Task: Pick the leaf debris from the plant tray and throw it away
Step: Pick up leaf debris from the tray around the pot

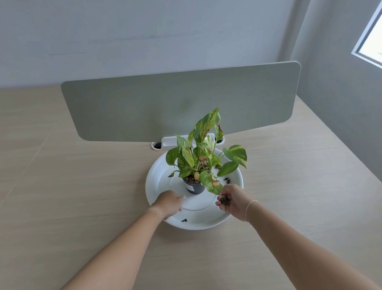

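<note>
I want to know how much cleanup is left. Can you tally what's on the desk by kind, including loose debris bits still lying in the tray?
White tray: 1
Potted plant: 1
Loose debris bits visible in the tray: 3
Debris clump in right hand: 1
Total: 6

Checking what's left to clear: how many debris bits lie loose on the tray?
3: one near the front rim, two right of the pot. Leaves may hide more.
</note>
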Motion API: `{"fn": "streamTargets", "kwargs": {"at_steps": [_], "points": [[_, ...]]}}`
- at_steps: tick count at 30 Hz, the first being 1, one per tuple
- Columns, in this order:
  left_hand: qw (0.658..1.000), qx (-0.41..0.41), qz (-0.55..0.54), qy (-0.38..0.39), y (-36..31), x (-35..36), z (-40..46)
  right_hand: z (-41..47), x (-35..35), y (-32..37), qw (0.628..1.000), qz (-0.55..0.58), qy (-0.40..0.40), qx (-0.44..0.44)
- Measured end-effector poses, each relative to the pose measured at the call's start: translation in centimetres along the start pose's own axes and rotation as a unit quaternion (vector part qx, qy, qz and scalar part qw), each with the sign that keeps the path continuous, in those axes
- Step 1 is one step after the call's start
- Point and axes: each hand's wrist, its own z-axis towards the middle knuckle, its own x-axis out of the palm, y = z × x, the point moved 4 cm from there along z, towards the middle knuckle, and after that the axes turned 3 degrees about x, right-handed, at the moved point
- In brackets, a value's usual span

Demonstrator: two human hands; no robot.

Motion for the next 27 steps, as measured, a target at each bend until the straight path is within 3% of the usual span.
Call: {"fn": "streamTargets", "kwargs": {"at_steps": [5,12,18,27], "points": [[0.978,0.021,0.208,0.017,-0.2,0.5,0.1,0.0,0.1,-0.1,1.000,-0.013,-0.001,0.004],[0.939,0.033,0.342,0.035,-1.0,1.6,0.1,0.3,-0.1,-0.1,1.000,-0.025,0.001,0.006],[0.919,0.051,0.389,0.048,-1.5,2.1,0.2,0.7,0.0,0.0,1.000,-0.026,0.000,0.012],[0.924,0.046,0.374,0.069,-1.6,2.7,0.8,1.0,0.1,0.0,1.000,-0.019,0.000,0.016]]}}
